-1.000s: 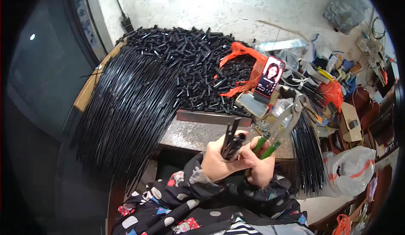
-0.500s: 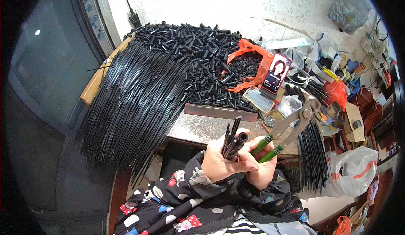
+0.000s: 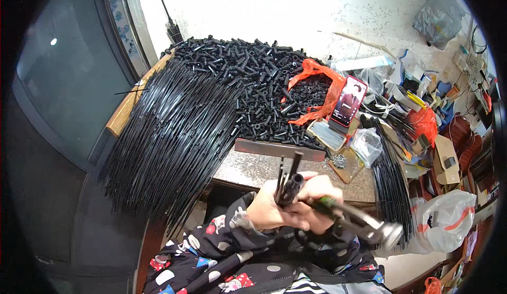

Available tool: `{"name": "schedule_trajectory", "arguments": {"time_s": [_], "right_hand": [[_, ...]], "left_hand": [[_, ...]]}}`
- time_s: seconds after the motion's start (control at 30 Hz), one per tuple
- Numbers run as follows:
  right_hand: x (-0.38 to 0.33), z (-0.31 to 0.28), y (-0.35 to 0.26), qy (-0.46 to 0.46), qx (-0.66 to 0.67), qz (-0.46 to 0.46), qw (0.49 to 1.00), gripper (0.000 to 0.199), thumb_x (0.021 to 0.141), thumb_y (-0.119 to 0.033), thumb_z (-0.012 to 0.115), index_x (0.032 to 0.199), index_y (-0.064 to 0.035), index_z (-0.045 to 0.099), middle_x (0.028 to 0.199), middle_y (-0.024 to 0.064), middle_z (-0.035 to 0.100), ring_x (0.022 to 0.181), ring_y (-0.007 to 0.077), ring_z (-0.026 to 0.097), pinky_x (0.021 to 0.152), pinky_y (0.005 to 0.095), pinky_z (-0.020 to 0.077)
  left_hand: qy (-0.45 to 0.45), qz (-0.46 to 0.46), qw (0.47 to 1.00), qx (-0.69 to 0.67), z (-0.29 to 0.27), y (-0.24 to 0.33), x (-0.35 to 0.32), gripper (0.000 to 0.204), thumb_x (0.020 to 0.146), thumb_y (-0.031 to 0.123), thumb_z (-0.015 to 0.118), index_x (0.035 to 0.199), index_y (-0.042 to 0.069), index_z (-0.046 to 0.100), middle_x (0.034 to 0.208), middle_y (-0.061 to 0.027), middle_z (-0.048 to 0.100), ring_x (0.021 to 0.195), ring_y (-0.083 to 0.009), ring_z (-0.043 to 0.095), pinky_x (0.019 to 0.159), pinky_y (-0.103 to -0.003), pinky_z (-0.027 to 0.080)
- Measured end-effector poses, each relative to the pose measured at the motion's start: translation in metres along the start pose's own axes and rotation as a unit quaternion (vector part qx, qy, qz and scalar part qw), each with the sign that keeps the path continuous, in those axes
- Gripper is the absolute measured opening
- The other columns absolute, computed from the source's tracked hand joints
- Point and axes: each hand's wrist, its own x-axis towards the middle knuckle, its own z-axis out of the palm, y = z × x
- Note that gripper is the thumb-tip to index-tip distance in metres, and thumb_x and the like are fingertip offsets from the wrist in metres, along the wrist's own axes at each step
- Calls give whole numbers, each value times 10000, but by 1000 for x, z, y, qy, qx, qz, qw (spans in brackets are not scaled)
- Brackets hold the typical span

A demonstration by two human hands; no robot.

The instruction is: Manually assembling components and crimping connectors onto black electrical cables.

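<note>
My left hand [image 3: 268, 209] is closed round a small bundle of thin black rods [image 3: 282, 175] and a short black tube [image 3: 292, 188] with its open end facing up. Pressed against it, my right hand [image 3: 319, 204] grips the green handles of metal pincers [image 3: 369, 228], whose jaws point to the right and are blurred. The right fingers also reach to the black parts in the left hand; whether they pinch one cannot be made out. Beyond my hands lie a heap of short black tubes [image 3: 264, 104] and a broad sheaf of long black rods [image 3: 163, 141].
A metal bar [image 3: 280, 149] edges the tube heap. A phone [image 3: 348, 101] stands by an orange bag [image 3: 338, 85] and a tray of thin pins [image 3: 325, 135]. More rods [image 3: 390, 188] hang at the right beside a white bag [image 3: 446, 220]. Clutter fills the far right.
The pincers have swung down, from pointing up and right to pointing right and slightly downward. My right hand has turned and closed in on the parts in my left. The phone picture has changed.
</note>
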Motion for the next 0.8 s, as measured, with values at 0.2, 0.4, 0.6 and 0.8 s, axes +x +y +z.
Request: {"name": "schedule_trajectory", "arguments": {"time_s": [0.2,0.4,0.6,0.8], "right_hand": [[13,-6,-41,45,150,468,870,222,758,3,597,932,-31,463,773,45,503,591,95,493,503,214,390],[0,-32,-67,-306,10,587,750,259,848,-74,494,1101,-22,516,782,50,579,648,100,552,606,235,450],[-6,-27,-55,-265,240,582,730,516,869,-85,470,1335,-26,257,1254,123,416,945,176,550,822,288,418],[7,-36,-66,-256,313,690,600,491,894,-157,441,1328,-12,263,875,102,568,695,138,543,681,284,450]], "left_hand": [[44,-13,979,198,-17,28,-9,600,649,45,748,1172,-10,459,728,45,552,663,-33,495,613,-202,410],[131,135,980,63,-49,37,-16,997,489,233,842,1245,-92,280,533,81,382,468,-38,400,447,-183,335],[156,48,971,178,-35,33,-8,442,563,145,813,902,-3,572,608,85,403,546,-10,361,490,-172,295],[228,38,946,228,-14,44,-14,266,627,155,748,763,4,577,589,58,486,525,-18,417,475,-191,340]]}}
